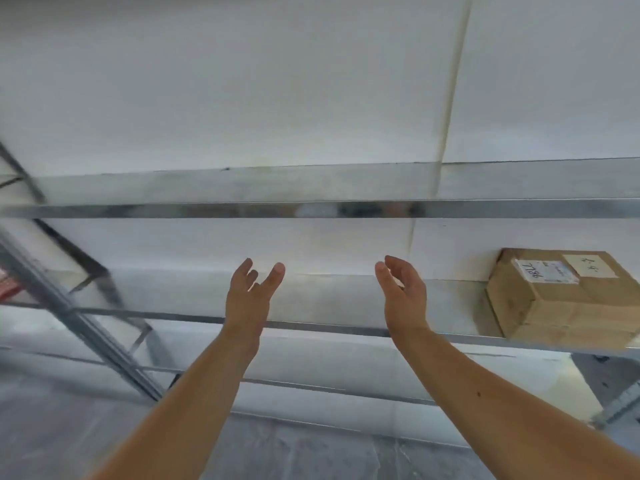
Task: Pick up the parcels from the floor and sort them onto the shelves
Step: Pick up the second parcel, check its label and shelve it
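Left hand (250, 292) and right hand (403, 295) spread, empty, before shelf (311, 327), cardboard parcel (568, 299) labelled "7786"

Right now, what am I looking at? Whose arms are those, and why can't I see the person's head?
The picture comes from a camera worn on a person's head, so you see what they see: their own two bare arms reaching forward. The left hand and the right hand are both open, palms turned toward each other, and neither holds anything. In front of them stands a metal shelf rack against a white wall. On the shelf board at hand height, off to the right, sits one brown cardboard parcel with paper labels on top. The hands are not touching it. The board above it looks bare in the part you can see. The grey floor shows at the bottom, and no parcels are visible on it here.
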The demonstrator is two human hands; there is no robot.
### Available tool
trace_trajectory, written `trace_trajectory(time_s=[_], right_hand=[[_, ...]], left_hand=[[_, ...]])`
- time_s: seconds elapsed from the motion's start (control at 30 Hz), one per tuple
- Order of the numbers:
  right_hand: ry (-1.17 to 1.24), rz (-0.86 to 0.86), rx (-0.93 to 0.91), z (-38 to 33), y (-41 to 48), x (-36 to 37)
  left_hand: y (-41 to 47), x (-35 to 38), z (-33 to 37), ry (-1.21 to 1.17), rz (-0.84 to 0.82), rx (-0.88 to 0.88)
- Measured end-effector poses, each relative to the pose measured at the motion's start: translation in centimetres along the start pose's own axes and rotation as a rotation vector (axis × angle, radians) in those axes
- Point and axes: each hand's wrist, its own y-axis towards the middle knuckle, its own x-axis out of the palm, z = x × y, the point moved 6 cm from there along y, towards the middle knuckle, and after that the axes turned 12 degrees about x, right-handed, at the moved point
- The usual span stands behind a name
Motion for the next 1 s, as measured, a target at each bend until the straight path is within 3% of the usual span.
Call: trace_trajectory(time_s=[0.53, 1.0], right_hand=[[0.064, -0.580, 0.028, -2.3, -16.7, 26.3], [-0.019, -1.024, -0.085, -7.7, -22.5, 40.4]], left_hand=[[-7.0, -24.5, 6.5, 0.175, 0.386, 0.147], [-6.8, -33.0, 10.3, 0.178, 0.729, 0.214]])
